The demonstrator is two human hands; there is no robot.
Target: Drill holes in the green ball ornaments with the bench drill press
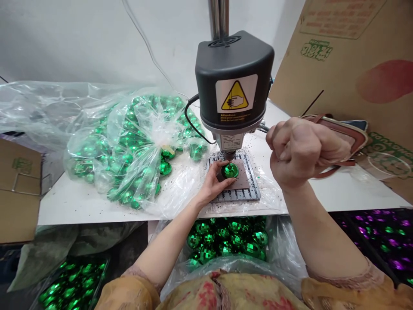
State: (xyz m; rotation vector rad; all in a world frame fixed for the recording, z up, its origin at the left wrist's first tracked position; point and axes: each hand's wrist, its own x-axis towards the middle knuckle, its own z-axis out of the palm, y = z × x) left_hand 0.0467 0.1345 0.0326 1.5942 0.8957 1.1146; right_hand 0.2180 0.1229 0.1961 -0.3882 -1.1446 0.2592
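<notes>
Nearest, a clear plastic bag (284,254) holds faceted green ornaments (222,241) below the white table (77,206), where another bag (138,142) holds more. The left hand (209,185) grasps one ornament (231,170) under the drill press (234,82); the right hand (306,150) is clenched beside a leather strap (318,116).

And here's the headline sign: on the rounded black plastic drill head (234,77), a white sticker (226,93) shows a yellow warning triangle (235,105) with a black hand pictogram (234,98)! Just below, "Attention:" (229,115) in yellow, the small lines under it too tiny to call. A pale metal plate (231,141) lower down, print unreadable. Over on the brown cardboard box (335,56), a green logo (316,50) and red print (342,17), neither legible.
</notes>
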